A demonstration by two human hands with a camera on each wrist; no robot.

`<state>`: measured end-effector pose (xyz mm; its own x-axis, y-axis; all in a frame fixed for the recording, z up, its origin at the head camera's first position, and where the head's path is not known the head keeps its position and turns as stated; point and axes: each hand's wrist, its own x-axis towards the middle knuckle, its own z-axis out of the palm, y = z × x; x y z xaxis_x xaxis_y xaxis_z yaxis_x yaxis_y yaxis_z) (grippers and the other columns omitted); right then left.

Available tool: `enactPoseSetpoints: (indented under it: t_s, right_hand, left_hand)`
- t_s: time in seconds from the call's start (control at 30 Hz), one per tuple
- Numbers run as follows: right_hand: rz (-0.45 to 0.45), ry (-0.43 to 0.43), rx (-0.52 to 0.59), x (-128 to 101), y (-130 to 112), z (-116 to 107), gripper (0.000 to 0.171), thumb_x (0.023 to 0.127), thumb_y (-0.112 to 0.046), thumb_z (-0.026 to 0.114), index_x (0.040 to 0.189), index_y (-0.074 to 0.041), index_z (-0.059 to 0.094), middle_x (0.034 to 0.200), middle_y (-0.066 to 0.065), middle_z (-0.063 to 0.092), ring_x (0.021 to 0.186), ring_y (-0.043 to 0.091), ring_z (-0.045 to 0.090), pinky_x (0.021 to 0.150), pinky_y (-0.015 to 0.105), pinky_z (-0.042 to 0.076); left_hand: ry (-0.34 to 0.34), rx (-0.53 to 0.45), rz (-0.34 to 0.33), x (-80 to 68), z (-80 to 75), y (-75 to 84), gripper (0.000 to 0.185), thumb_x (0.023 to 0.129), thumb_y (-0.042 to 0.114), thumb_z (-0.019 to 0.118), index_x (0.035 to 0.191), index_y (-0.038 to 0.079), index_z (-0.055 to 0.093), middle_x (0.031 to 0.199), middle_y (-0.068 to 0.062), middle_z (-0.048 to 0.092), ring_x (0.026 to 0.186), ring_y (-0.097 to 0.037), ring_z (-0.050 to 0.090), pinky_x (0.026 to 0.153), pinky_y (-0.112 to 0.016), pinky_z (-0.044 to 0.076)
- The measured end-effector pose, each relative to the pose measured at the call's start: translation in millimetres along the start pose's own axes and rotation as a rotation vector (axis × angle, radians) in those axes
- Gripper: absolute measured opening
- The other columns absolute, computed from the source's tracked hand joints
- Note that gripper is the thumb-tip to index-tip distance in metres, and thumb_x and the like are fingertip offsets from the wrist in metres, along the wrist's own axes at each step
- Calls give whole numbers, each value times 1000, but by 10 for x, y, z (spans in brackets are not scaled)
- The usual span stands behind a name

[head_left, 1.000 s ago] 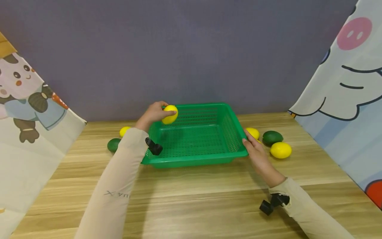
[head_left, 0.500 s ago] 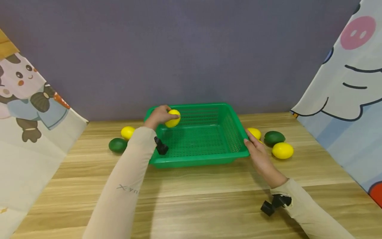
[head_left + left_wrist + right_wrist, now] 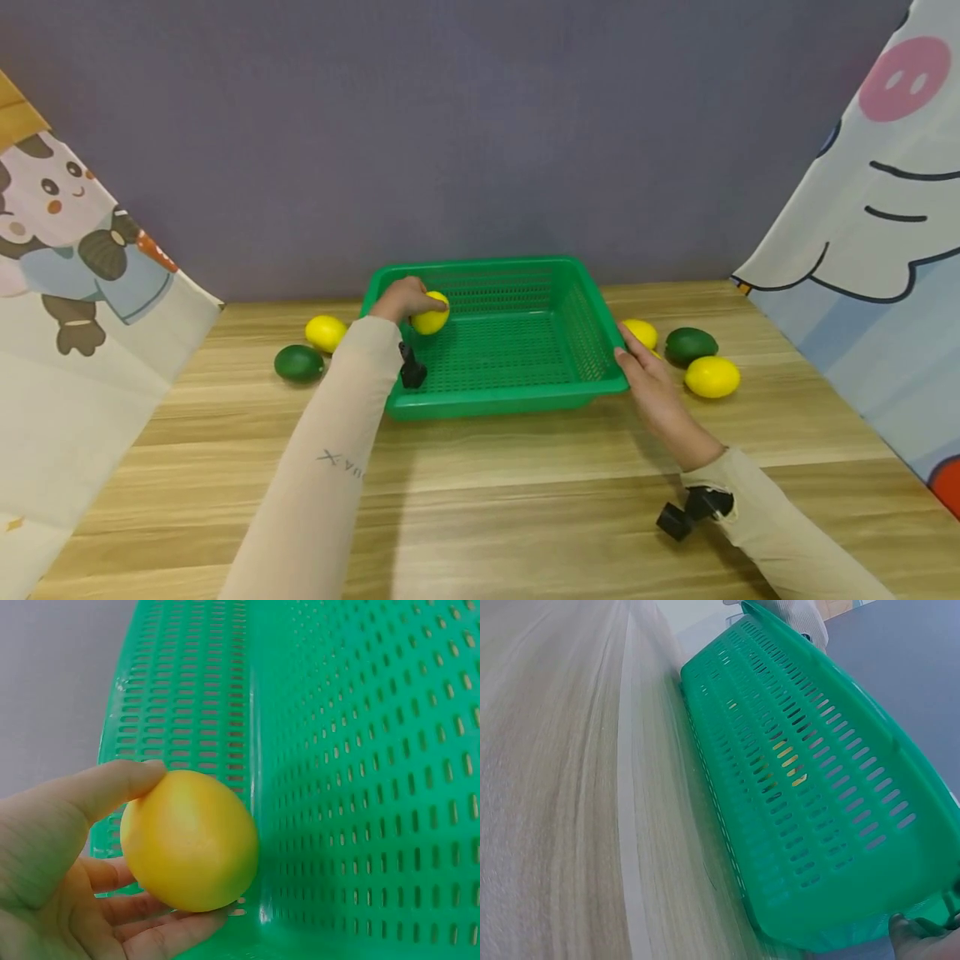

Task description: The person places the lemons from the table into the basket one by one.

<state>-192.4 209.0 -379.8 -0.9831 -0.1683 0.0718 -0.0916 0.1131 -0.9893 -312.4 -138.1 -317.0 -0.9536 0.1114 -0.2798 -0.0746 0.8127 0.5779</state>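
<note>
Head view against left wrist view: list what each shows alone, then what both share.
Only the head view: the right hand on the basket's right rim, a lemon and an avocado left of the basket, more fruit to its right, the wooden table. Only the left wrist view: the fingers' hold up close. Both: the left hand holding a yellow lemon inside the green basket.

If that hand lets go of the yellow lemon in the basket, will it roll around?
Probably a little: the lemon is smooth and egg-shaped, so it may wobble rather than roll straight. The green basket has raised walls that should stop it. The left hand holds it with a few fingers, so it seems light.
</note>
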Motion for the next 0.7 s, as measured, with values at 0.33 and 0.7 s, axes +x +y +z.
enactPoseSetpoints:
  t_s: [0.33,0.7]
  right_hand:
    - [-11,-9,8,3,-11,7,59,104,-27,32,151,-5,4,157,12,1,143,27,6,114,48,12]
    - [-22,-15,9,1,-6,2,59,104,-27,32,151,-5,4,157,12,1,143,28,6,114,49,11]
  left_hand:
    - [-73,29,-72,83,53,-15,51,90,31,61,123,-4,47,117,-19,51,100,-28,55,87,-41,52]
    - [-85,30,-97,68,96,-38,54,89,29,63,129,-2,42,120,-19,50,98,-27,52,82,-37,51]
